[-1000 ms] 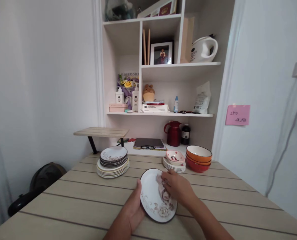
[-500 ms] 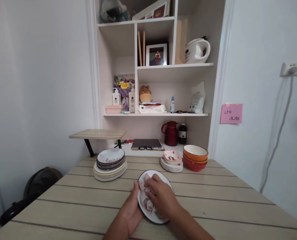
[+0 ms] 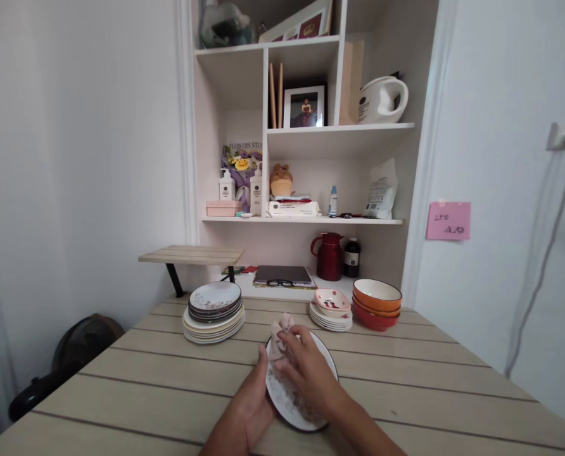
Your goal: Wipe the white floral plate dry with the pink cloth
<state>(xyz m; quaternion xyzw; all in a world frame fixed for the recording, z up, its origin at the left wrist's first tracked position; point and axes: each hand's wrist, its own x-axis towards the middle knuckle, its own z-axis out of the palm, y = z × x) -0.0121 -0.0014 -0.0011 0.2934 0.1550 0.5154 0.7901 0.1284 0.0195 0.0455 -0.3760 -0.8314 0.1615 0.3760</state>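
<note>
A white plate (image 3: 282, 396) with a dark rim and a floral pattern is tilted up between my hands over the wooden table. My left hand (image 3: 251, 402) grips its left edge, thumb along the rim and the other fingers hidden beneath. In my right hand (image 3: 308, 367) is a crumpled pale pink cloth (image 3: 279, 339), pressed against the plate's upper left part. The cloth pokes up past the rim there. My right fingers are bent over it and partly cover the plate.
Behind to the left stands a stack of plates (image 3: 215, 310). Small plates topped by a strawberry-patterned dish (image 3: 332, 303) and stacked orange and red bowls (image 3: 376, 304) stand back right. A small raised shelf (image 3: 192, 254) is at the table's back left. A red jug (image 3: 329, 256) stands further back.
My right hand has moved the cloth from the plate's left middle up to its upper left rim, uncovering the floral pattern. The whole view has shifted slightly.
</note>
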